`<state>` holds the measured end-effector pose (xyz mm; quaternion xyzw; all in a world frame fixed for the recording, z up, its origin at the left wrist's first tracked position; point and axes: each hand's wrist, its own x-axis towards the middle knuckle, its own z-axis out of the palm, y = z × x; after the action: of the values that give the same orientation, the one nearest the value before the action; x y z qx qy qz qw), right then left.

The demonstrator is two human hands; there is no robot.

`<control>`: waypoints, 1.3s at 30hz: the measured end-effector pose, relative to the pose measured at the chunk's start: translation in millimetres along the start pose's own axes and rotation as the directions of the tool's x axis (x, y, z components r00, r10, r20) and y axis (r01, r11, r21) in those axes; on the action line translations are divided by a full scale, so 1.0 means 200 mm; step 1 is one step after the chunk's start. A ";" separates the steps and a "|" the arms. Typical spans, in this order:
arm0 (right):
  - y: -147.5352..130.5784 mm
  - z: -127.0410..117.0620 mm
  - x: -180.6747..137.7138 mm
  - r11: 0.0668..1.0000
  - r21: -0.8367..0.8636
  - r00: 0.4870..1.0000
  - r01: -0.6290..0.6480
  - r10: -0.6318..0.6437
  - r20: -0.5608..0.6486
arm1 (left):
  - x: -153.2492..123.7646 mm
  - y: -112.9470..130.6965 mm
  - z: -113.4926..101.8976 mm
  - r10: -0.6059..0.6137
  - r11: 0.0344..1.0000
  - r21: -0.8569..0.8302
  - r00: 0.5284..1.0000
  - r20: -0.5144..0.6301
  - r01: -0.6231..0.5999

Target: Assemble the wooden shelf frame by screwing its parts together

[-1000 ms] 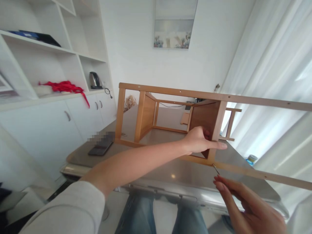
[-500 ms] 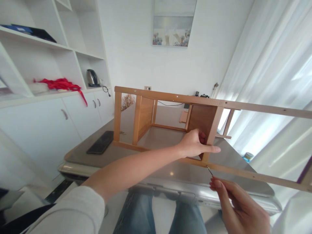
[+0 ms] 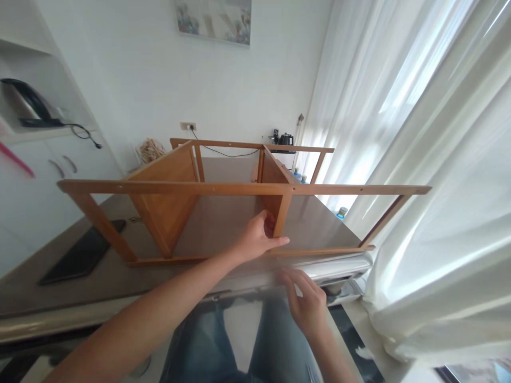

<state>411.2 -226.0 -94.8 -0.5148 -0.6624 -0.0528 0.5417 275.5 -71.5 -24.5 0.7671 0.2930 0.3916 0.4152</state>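
A wooden shelf frame [image 3: 215,188] lies on its side across the table, with panels set between its rails. My left hand [image 3: 257,236] grips the upright and panel edge right of the middle, thumb stretched out toward the right. Below that joint, close to the lower rail [image 3: 319,251], my right hand [image 3: 305,298] has its fingers pinched together. Motion smears those fingertips; the thin metal rod they held half a second ago does not show clearly now.
A dark flat tablet-like object [image 3: 82,255] lies on the table [image 3: 24,290] at left. Small jars [image 3: 342,213] stand at right by the white curtain [image 3: 419,255]. A kettle [image 3: 27,103] sits on the left shelf; a cord runs from the wall socket [image 3: 187,126].
My view has turned to the right and the frame appears more level and more fully in sight. My left hand keeps its grip. My right hand still pinches near the lower rail, now blurred.
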 end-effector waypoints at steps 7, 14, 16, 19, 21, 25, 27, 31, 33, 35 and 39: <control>0.01 0.01 -0.04 0.998 0.037 0.999 -0.041 0.040 0.010 | -0.01 -0.02 0.04 -0.015 0.998 -0.055 1.000 -0.007 0.015; -0.01 0.02 -0.07 0.968 0.125 0.976 -0.216 0.215 0.023 | -0.19 0.00 -0.02 0.008 0.993 0.119 0.968 -0.252 0.022; -0.03 0.04 -0.08 0.894 0.241 0.924 -0.378 0.379 0.042 | -0.34 0.01 -0.02 -0.041 0.998 0.027 0.933 -0.356 0.055; -0.07 0.08 -0.09 0.725 0.465 0.838 -0.509 0.541 0.075 | -0.57 0.02 0.05 -0.270 0.954 -0.175 0.951 -0.153 0.243; -0.08 0.10 -0.10 0.688 0.498 0.815 -0.527 0.575 0.069 | -0.67 0.03 0.12 -0.379 0.895 -0.247 0.925 0.021 0.372; -0.06 0.10 -0.12 0.788 0.351 0.841 -0.506 0.541 -0.003 | -0.69 0.01 0.25 -0.503 0.719 -0.458 0.846 0.175 0.523; -0.05 0.09 -0.12 0.824 0.313 0.862 -0.473 0.506 -0.029 | -0.65 0.00 0.29 -0.516 0.647 -0.545 0.832 0.203 0.534; -0.02 0.06 -0.11 0.860 0.284 0.888 -0.424 0.456 -0.053 | -0.59 0.01 0.34 -0.517 0.586 -0.615 0.828 0.218 0.528; -0.01 0.04 -0.09 0.871 0.270 0.899 -0.411 0.436 -0.038 | -0.57 0.03 0.35 -0.531 0.571 -0.625 0.820 0.212 0.532; 0.00 0.01 -0.07 0.885 0.246 0.913 -0.395 0.407 -0.001 | -0.56 0.04 0.37 -0.541 0.553 -0.646 0.816 0.201 0.526; 0.04 -0.10 -0.04 0.949 0.105 0.952 -0.298 0.286 0.111 | -0.53 0.04 0.41 -0.578 0.445 -0.725 0.787 0.214 0.525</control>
<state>428.9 -240.2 -96.1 -0.5755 -0.6057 0.0923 0.5416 291.4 -190.9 -83.3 0.3717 0.3490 0.3441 0.7884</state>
